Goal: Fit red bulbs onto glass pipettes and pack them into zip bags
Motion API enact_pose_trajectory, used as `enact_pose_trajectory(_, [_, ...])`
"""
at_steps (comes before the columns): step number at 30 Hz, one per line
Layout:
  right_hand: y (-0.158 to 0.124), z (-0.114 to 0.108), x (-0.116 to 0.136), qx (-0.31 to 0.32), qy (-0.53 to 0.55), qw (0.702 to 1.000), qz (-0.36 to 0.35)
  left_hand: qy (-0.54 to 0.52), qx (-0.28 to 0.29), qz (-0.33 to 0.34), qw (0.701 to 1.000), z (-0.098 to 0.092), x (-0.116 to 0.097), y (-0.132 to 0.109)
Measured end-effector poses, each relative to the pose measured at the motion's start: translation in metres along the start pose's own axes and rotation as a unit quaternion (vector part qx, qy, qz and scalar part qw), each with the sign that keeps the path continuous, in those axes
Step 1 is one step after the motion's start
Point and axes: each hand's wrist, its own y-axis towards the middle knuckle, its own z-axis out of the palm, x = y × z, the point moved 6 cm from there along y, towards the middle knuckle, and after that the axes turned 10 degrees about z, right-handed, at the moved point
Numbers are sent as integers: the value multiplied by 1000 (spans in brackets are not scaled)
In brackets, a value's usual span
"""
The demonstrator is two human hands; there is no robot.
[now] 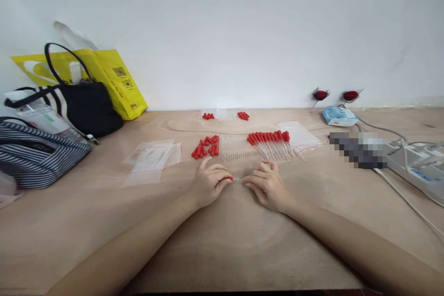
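My left hand (209, 182) pinches a red rubber dropper bulb (229, 178) between thumb and fingers. A thin clear dropper tube (237, 180) runs from the bulb to my right hand (267, 186), whose thumb and fingertips close on its other end. How deep the tube sits in the bulb is hidden. Just beyond my hands lie loose red bulbs (205, 147), a row of bare clear tubes (233, 148), and a row of droppers (272, 142) with red bulbs on their tubes.
Clear plastic bags (152, 162) lie at left, another bag (300, 134) at right. Small bags with red bulbs (208, 116) rest by the wall. Bags, including a striped pouch (45, 152), fill the left side; a tissue pack (340, 116) and power strip (416, 166) with cables stand right.
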Motion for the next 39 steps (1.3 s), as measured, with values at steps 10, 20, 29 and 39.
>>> enact_pose_trajectory(10, [2, -2, 0, -19, 21, 999, -36, 4, -44, 66, 997, -3, -17, 2])
enact_pose_trajectory(20, [5, 2, 3, 9, 12, 999, -45, -1, -45, 83, 995, -1, -21, 3])
enact_pose_trajectory(29, [7, -1, -3, -34, -27, 998, -38, 13, -65, 69, 995, -10, -9, 3])
enact_pose_trajectory(39, [9, 1, -9, -58, -86, 994, 13, 16, -49, -20, 998, -9, 14, 1])
